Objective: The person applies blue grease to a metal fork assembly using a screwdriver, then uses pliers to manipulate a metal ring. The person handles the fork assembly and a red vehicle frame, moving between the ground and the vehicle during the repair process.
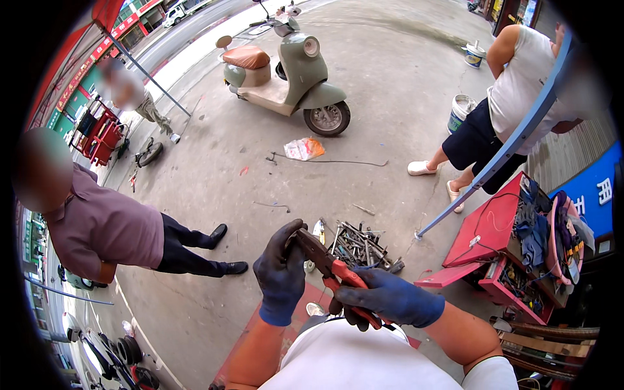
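My right hand (393, 298), in a dark blue work glove, is closed round the red handles of a pair of pliers (350, 274). The dark metal jaws point up and to the left. At their tip, my gloved left hand (281, 268) has its fingers bent in a pinch. Whatever lies between those fingers and the jaws is too small and hidden to name. Beyond the pliers, a pile of metal tools (357, 244) lies on the concrete, partly covered by my right hand and the pliers.
A person in a mauve shirt (120, 221) stands at left, another in white (520, 84) at right beside a slanting blue pole (481, 175). A red tool cabinet (481, 224) stands open at right. Ahead are a green scooter (302, 71), a plastic bag (303, 149) and a thin cable (331, 160).
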Tool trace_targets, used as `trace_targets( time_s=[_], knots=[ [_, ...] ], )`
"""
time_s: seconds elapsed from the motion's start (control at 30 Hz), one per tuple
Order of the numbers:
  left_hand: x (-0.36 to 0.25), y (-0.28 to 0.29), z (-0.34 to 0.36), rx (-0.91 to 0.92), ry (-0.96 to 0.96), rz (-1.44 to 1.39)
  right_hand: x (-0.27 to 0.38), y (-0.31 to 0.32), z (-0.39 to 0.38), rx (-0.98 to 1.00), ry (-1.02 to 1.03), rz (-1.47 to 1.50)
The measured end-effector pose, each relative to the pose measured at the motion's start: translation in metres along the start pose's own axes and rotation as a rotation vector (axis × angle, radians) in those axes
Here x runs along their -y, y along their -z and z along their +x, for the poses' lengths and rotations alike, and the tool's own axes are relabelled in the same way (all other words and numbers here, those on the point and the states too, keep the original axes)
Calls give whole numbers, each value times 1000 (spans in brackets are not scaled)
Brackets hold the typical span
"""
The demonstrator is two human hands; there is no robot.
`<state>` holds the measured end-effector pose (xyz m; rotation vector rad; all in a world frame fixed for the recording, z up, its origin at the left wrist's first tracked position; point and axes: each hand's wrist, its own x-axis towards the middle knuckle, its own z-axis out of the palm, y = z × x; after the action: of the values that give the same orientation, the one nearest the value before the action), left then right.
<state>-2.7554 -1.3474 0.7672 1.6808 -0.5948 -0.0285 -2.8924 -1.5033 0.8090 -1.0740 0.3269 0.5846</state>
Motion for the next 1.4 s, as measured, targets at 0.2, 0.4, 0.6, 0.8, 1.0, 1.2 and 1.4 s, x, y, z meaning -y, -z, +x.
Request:
trace_targets(
  time_s=[0.2,0.4,0.6,0.8,1.0,1.2,1.4],
  knots=[
    [6,-2,-3,-34,-114,118,3,-12,-6,-113,55,-25],
    [4,-3,-10,6,-132,97,1,-15,-4,-205,65,-115],
    [6,8,4,128,-370,337,-18,-12,-1,-338,124,-190],
    [3,22,1,58,396,-230,17,7,-23,-259,4,-103],
    [-20,20,-1,236,474,-337,11,-9,-15,-162,12,-227],
    [-17,19,-4,223,307,-87,9,-9,-6,-141,-22,-227],
    [-15,18,-4,233,89,146,4,-12,0,-149,32,-171]
  ],
)
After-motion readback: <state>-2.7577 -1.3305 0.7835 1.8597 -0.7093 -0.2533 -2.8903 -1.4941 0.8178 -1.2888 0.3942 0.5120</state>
